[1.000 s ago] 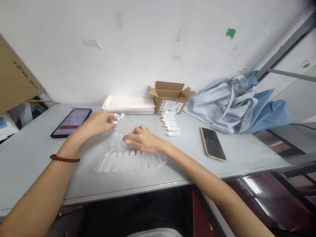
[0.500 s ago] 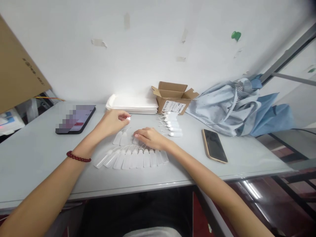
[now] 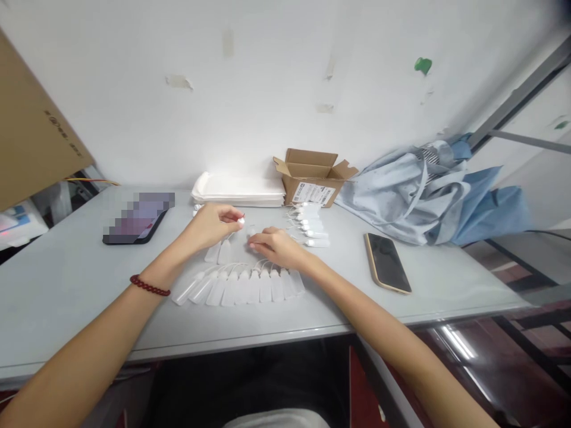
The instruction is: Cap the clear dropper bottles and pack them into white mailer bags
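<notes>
A fan-shaped row of several small clear sleeves (image 3: pixel 241 286) with white cords lies on the grey table (image 3: pixel 66 285). My left hand (image 3: pixel 209 226), a red bead bracelet on its wrist, pinches a tiny white piece (image 3: pixel 241 220) between thumb and forefinger above the row. My right hand (image 3: pixel 273 245) rests just right of it, fingers curled onto a clear sleeve (image 3: pixel 251 233) at the back of the fan. The two hands are nearly touching.
A second group of white corded pieces (image 3: pixel 309 229) lies beside an open cardboard box (image 3: pixel 312 176). A stack of white trays (image 3: pixel 238 189) sits by the wall. One phone (image 3: pixel 134 220) lies left, another phone (image 3: pixel 386 262) right. Blue cloth (image 3: pixel 428 190) is heaped far right.
My left hand lifted a small white piece from the table and carried it right, toward my right hand. My right hand shifted slightly back off the row.
</notes>
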`<state>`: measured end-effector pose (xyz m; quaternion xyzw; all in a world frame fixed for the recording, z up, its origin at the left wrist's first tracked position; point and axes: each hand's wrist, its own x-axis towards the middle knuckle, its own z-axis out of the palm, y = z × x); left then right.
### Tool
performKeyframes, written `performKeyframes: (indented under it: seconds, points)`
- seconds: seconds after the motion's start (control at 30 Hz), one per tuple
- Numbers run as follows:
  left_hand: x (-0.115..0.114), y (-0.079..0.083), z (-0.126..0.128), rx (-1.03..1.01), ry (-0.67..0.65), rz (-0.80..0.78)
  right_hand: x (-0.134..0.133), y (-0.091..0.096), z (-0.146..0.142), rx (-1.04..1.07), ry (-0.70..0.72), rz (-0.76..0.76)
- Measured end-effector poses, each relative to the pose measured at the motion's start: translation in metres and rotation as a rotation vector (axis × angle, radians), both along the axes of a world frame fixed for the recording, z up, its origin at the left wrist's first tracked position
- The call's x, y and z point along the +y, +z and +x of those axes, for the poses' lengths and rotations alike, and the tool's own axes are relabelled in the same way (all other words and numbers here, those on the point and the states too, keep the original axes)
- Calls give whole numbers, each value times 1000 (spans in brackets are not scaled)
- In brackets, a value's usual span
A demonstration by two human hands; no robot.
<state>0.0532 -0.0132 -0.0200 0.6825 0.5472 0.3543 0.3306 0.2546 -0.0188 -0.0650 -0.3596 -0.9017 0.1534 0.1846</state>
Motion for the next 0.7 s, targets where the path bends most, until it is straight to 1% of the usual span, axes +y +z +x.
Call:
performKeyframes:
  seconds: [0.07, 0.17, 0.3, 0.37, 0.43, 0.6, 0.7]
  points:
    - [-2, 2, 1, -104, 22, -78, 2, -2, 3, 85, -29, 46]
    - [-4, 4, 3, -231, 38, -178, 1, 0, 5, 234, -65, 69]
    - [-7, 4, 6, -442, -11, -273, -6, 7, 5, 421, -82, 40]
    - [-8, 4, 8, -557, -37, -283, -10, 11, 4, 476, -69, -39]
    - [-10, 4, 10, -613, -57, -278, -14, 14, 4, 515, -56, -140]
    - [-12, 5, 11, -535, -111, -264, -16, 18, 3, 631, -13, -347]
    - [-12, 6, 10, -493, -112, -235, -14, 19, 5, 759, -1, -525]
